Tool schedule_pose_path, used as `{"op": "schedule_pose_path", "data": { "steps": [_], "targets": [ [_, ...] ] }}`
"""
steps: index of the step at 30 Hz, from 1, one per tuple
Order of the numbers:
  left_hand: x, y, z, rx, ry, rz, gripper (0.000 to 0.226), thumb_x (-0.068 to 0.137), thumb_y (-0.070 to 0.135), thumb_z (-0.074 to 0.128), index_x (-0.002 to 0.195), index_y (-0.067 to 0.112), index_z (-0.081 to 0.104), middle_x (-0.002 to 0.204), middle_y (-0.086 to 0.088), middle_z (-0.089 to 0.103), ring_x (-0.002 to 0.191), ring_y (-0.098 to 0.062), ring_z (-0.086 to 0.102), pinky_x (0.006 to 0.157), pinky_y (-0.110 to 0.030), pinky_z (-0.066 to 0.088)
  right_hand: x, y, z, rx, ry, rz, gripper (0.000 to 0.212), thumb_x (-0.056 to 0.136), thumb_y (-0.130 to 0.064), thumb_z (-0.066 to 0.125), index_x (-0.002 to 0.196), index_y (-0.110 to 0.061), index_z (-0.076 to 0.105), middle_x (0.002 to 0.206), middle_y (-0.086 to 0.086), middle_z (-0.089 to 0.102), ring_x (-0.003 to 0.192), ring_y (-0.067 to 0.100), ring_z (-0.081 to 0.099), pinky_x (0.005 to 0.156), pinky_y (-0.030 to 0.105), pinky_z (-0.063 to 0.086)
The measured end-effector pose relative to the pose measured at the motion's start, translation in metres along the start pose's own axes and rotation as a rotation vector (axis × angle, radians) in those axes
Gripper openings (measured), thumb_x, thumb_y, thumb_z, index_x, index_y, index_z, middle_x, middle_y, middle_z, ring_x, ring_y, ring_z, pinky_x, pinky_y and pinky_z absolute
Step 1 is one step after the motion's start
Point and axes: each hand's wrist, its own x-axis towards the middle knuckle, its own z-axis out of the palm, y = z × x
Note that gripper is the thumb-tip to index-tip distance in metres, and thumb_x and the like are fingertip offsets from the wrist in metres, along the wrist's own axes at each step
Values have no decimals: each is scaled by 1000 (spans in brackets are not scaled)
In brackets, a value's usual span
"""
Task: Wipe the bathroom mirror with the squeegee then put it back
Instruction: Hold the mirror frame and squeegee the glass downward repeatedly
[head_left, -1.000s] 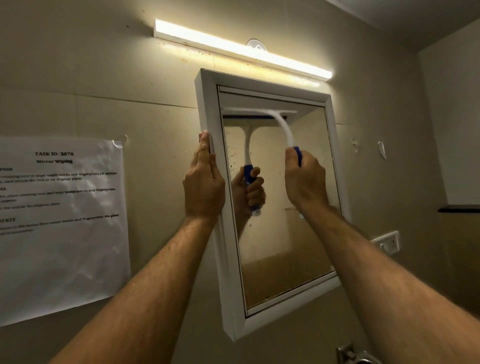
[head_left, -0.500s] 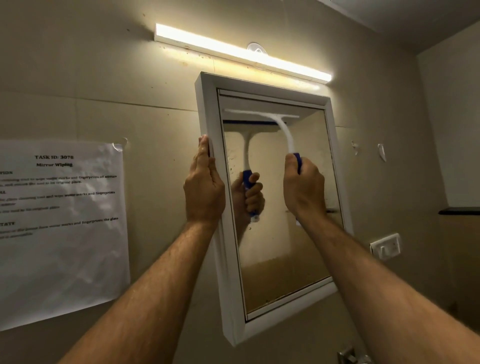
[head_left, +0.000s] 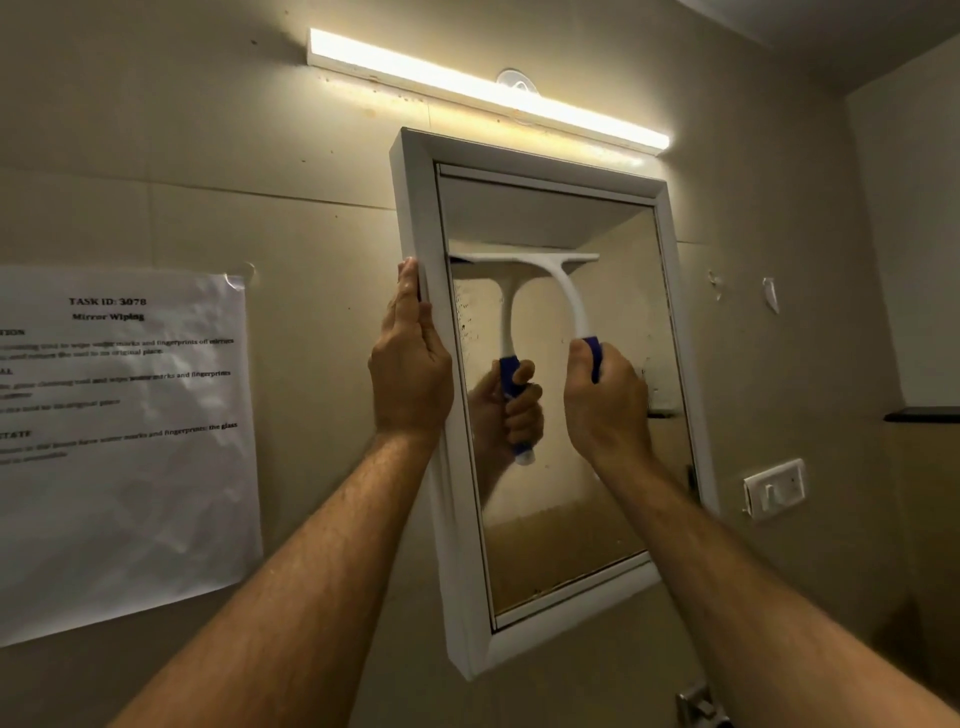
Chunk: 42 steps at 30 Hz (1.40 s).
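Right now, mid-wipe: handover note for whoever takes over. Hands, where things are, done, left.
Left hand: flat against the outer left edge of the mirror frame, bracing it.
Right hand: shut on the blue handle of the squeegee, blade on the glass in its upper part, spanning the left and middle.
Done: the stroke has begun; the blade sits below the top edge.
Left: spots show on the glass below the blade, near the left edge. Finish the pull down, cover the right strip, then return the squeegee; its storage place is not in view.
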Motion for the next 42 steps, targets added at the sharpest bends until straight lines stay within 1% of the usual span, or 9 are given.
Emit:
{"op": "schedule_pose_path", "data": {
  "steps": [4, 9, 19, 25, 29, 32, 35, 38, 42],
  "targets": [
    [-2, 3, -1, 18, -3, -17, 45, 105, 16, 36, 150, 15, 31, 151, -1, 40, 127, 0, 35, 107, -22, 34, 23, -17, -5, 39, 19, -2, 34, 100, -43, 37, 89, -17, 56, 66, -4, 51, 52, 5, 46, 46, 15, 35],
    [-1, 5, -4, 26, 5, -27, 45, 105, 16, 36, 150, 15, 32, 150, -2, 41, 126, 0, 36, 107, -22, 34, 46, -36, 1, 62, -27, 28, 38, 100, -44, 36, 98, -13, 58, 71, -1, 52, 58, 10, 50, 54, 24, 39],
    [-13, 9, -3, -3, 32, -78, 44, 105, 18, 38, 149, 18, 34, 148, 2, 45, 130, -2, 42, 105, -15, 35, -21, 13, -21, -59, -80, 43, 34, 100, -44, 36, 96, -16, 56, 70, -2, 54, 58, 10, 52, 52, 19, 37],
    [-25, 8, -4, -4, 22, -110, 43, 106, 22, 36, 149, 18, 34, 148, 3, 45, 125, 4, 41, 101, -7, 34, 17, -20, -16, -1, -61, 36, 37, 101, -44, 35, 100, -13, 56, 70, -2, 52, 58, 10, 50, 52, 21, 36],
    [-34, 6, -6, -1, 19, -115, 43, 106, 22, 37, 148, 16, 37, 145, 3, 47, 117, 17, 35, 89, 11, 31, 3, -8, -10, -30, -66, 53, 36, 100, -45, 35, 96, -16, 56, 70, -2, 54, 58, 10, 51, 52, 21, 36],
    [-39, 7, -8, -24, 16, -111, 44, 105, 25, 35, 149, 19, 35, 145, 1, 49, 118, -4, 55, 96, -16, 51, -24, 13, -14, -54, -93, 56, 34, 100, -46, 35, 95, -19, 55, 71, -1, 56, 58, 10, 54, 52, 22, 38],
    [-46, 9, -7, -30, 22, -148, 46, 104, 30, 32, 149, 20, 34, 131, -3, 61, 85, -19, 68, 75, -41, 61, -31, 18, -22, -66, -104, 60, 33, 100, -46, 35, 94, -20, 55, 70, -2, 54, 58, 10, 53, 51, 19, 37],
    [-52, 10, -7, -25, 36, -150, 45, 105, 28, 33, 149, 20, 35, 128, 2, 63, 72, -7, 63, 71, -33, 62, -9, 4, -27, -21, -91, 56, 36, 100, -45, 36, 93, -17, 56, 68, -2, 53, 57, 11, 50, 51, 21, 37],
    [-58, 7, -6, -21, 37, -162, 43, 106, 23, 36, 149, 19, 36, 116, 24, 50, 69, 15, 53, 68, -2, 45, 11, -12, -21, 21, -96, 65, 37, 100, -44, 36, 100, -14, 57, 74, 2, 54, 62, 14, 52, 55, 26, 40]
  ]
}}
